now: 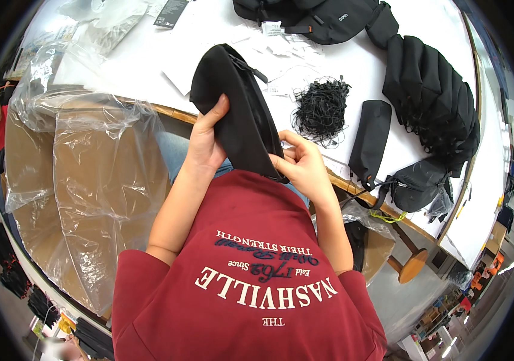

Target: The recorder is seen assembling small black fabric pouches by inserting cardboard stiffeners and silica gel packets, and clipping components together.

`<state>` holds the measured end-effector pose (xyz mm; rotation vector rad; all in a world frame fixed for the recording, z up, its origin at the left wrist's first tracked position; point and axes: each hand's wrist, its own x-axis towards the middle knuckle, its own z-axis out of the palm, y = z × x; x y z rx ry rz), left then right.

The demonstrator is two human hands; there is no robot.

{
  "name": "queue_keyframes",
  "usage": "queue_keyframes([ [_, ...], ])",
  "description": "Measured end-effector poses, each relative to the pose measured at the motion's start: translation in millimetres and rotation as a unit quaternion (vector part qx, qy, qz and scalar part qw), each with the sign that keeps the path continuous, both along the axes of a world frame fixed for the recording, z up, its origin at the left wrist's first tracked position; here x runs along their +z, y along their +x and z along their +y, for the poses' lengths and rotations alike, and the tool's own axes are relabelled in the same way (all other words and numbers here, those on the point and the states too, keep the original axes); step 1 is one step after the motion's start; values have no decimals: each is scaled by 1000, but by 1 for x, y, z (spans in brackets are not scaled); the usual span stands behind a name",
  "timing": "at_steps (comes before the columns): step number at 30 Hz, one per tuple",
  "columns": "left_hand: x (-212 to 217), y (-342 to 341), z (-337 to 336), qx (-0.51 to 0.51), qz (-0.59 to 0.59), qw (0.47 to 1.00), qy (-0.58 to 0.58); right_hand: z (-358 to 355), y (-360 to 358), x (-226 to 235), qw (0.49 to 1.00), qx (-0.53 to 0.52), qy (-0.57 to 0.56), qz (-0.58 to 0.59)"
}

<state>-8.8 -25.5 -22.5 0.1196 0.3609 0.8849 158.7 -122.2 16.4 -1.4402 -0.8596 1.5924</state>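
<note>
Black pouch [238,126] held, cord tangle [321,109] beyond, pouch row [428,90], plastic-draped cardboard [103,186]

— What colour is the pouch [236,114] at the table's [362,72] near edge?
— Plain black, like the tangled cords [320,108] further in and the row of black bags [428,84] along the right edge.
— And the table itself?
— White on top, light brown along its rim.
— Anything patterned?
— The dark red shirt [242,210], with white and navy lettering.
— Below the near edge, at left?
— Brown cardboard [112,180] under clear plastic [40,66].
</note>
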Motion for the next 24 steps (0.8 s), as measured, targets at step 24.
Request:
queue_keyframes([
  [24, 53, 26, -19, -41, 232, 964, 119, 33, 16, 55, 902, -172, 309, -248],
])
